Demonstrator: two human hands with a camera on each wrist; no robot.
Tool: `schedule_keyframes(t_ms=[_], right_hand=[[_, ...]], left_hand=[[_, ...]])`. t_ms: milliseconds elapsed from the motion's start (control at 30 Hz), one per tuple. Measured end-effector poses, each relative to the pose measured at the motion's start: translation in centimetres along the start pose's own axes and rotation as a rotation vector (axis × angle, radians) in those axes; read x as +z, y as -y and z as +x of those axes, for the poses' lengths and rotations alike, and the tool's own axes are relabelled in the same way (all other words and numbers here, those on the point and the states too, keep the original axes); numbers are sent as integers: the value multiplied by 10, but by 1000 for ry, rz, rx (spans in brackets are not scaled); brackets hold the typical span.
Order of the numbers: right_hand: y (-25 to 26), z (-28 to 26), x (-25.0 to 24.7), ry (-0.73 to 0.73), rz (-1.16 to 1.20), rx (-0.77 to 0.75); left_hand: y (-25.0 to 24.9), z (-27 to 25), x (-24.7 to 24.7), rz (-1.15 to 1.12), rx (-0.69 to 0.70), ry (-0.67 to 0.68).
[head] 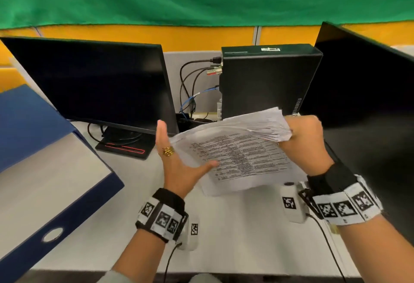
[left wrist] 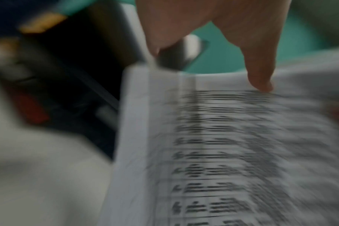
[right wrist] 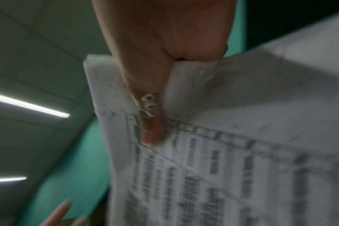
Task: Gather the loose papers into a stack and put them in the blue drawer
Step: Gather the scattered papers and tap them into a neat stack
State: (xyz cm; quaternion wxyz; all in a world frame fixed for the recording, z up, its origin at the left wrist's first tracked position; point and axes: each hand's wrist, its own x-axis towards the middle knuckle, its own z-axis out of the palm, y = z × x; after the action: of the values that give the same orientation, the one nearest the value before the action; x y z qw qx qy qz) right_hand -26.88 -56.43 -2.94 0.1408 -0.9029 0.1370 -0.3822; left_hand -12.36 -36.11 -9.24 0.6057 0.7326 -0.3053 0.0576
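The right hand (head: 305, 141) is gripping one end of a thick sheaf of white printed paper sheets (head: 242, 159) above the pale grey table (head: 235, 226), its fingers (right wrist: 151, 122) curling tight around the fanned edge, while the left hand (head: 179, 166) is hovering wide open against the opposite edge, thumb resting on the top page. With only that one-ended grip, the sagging loose sheets are likely slipping or splaying out if the left palm is knocking them unevenly, and the big blue box-like drawer (head: 40, 170) is sitting well apart to the left, so carrying them across one-handed is risking a spill
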Motion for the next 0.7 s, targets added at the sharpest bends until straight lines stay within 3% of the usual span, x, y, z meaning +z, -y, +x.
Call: schedule_keyframes(t_ms=[33, 100, 233, 300, 367, 433, 500, 533, 600, 700], right_hand=[[16, 10, -4, 26, -116, -66], [47, 23, -7, 68, -278, -179], [67, 29, 7, 132, -340, -282], [73, 34, 8, 191, -397, -277], [71, 37, -1, 286, -454, -209], [56, 36, -19, 401, -444, -39], [32, 28, -34, 394, -384, 123], [22, 23, -37, 383, -267, 229], [5, 12, -24, 326, 206, 391], [3, -5, 10, 229, 797, 511]], left_hand=[[-15, -2, 7, 70, 156, 41], [-36, 7, 18, 147, 249, 118], [-36, 31, 28, 262, 187, 176], [-24, 30, 27, 164, 86, 170], [-21, 27, 20, -68, -55, 148], [-21, 26, 8, -226, -152, 109], [-18, 26, -4, -324, -244, 94], [-14, 25, -9, -354, -271, 80], [-7, 21, -14, -378, -300, 56], [-9, 13, -11, -385, -335, 91]])
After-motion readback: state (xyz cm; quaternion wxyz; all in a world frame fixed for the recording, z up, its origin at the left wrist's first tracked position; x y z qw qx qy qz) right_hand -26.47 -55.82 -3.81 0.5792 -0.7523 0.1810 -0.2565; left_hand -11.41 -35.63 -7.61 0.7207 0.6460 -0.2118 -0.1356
